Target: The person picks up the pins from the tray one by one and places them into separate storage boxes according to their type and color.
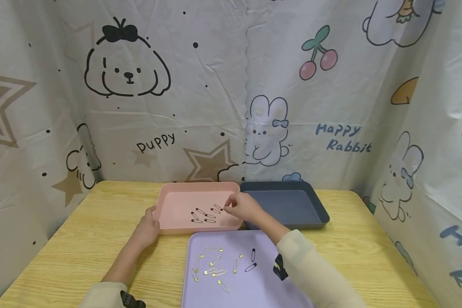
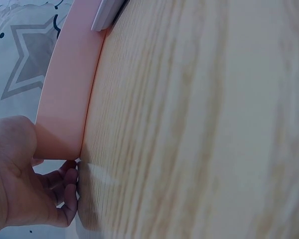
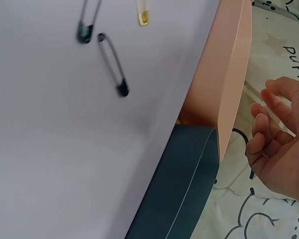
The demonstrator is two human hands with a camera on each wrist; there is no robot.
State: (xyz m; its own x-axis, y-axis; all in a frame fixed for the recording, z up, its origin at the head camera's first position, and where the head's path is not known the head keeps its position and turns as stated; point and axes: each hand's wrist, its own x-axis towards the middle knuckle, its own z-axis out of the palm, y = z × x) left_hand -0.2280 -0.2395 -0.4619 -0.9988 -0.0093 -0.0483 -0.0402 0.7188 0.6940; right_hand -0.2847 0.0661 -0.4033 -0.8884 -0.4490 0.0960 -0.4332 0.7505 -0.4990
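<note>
My left hand [image 1: 148, 229] grips the left side of the pink tray [image 1: 177, 231], its fingers curled beside the end wall in the left wrist view. Over the tray's right part is my right hand [image 1: 243, 207], thumb and fingers close together beside black safety pins [image 1: 209, 215] that lie on its floor. The right wrist view shows this hand [image 3: 284, 134] with loosely bent fingers and nothing visible between them. In front stands a lavender tray [image 1: 192, 295] with several gold safety pins [image 1: 214, 272] at its left and two black safety pins [image 1: 250, 268] further right.
A dark blue-grey tray [image 1: 288, 205] stands right of the pink one, side by side with it. All three trays are on a wood-grain table [image 1: 77, 248]. Printed cloth [image 1: 208, 102] hangs behind the table and along its sides. The right forearm passes over the lavender tray.
</note>
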